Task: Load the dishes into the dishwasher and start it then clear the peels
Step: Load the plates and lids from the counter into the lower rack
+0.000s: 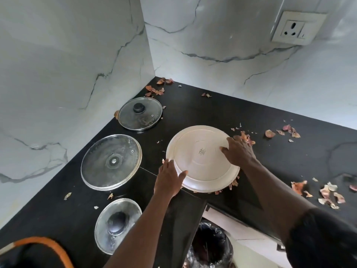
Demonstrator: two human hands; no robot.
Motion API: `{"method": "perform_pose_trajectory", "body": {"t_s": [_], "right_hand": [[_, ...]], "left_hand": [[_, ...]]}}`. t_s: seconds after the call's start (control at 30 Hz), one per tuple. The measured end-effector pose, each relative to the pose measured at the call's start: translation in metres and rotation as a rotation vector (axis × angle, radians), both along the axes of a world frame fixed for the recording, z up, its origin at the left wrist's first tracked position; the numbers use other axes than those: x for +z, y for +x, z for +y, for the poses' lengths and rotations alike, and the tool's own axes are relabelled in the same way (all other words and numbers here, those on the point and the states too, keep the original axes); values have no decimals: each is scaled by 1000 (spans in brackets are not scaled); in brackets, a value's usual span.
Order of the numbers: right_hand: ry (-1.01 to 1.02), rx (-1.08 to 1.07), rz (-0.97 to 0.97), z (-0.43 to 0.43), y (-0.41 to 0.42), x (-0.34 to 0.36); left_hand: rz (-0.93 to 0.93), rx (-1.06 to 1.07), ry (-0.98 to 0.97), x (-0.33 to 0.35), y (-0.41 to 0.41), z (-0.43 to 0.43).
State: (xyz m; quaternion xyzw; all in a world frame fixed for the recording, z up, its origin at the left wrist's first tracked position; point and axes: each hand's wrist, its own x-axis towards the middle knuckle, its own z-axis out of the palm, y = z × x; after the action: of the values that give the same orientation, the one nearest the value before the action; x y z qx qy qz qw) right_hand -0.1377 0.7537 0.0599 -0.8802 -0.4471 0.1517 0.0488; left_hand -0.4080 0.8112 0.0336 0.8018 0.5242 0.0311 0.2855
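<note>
Gripping upturned plate [201, 157] (bin [224, 240] w/ liner)

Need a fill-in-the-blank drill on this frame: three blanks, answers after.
The round white plate lies ____ on the black countertop. The round glass lids to the left of it number ____. The left hand and the right hand both touch the ____.
Missing words: upside down; three; plate.
</note>
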Motion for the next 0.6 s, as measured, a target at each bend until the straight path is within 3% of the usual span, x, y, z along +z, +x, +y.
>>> {"method": "perform_pose_trajectory", "body": {"t_s": [0.6], "right_hand": [[66,-152,264,35,37,-23]], "left_hand": [[53,370,-122,18,55,31]]}}
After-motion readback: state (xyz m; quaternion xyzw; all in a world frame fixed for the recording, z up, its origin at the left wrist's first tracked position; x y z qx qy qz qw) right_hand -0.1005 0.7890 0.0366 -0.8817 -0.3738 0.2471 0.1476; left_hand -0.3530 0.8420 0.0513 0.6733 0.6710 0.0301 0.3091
